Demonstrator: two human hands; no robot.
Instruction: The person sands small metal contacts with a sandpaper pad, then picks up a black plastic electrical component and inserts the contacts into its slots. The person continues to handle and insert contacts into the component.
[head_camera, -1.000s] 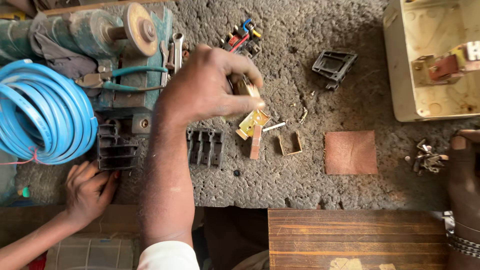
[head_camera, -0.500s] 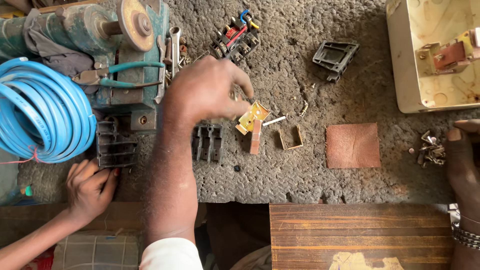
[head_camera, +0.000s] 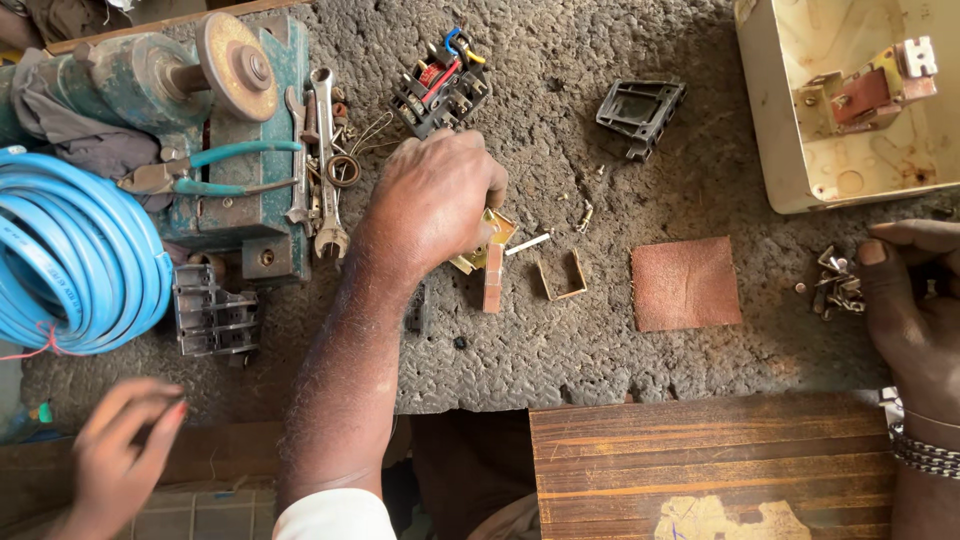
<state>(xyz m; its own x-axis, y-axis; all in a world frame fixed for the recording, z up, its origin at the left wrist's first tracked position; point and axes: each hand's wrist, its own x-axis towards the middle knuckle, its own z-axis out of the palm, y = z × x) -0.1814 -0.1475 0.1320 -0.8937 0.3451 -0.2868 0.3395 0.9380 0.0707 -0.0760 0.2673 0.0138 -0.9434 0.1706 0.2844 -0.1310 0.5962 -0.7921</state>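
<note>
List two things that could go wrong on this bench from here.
The left hand partly hides the brass piece; a nudge might flick the loose white pin beside it across the rough bench top. The right hand lies by the small screws, which could scatter.

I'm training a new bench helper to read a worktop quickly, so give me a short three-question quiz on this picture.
1. True or false: the coiled blue hose lies on the rust-brown square sheet.
2. What does the left hand pinch? A) a brass-coloured metal piece B) the spanner C) the teal-handled pliers
3. Which things lie nearest the right hand?
Key: 1 false: the blue hose lies at the far left, apart from the sheet. 2 A. 3 the heap of small metal parts.
</note>
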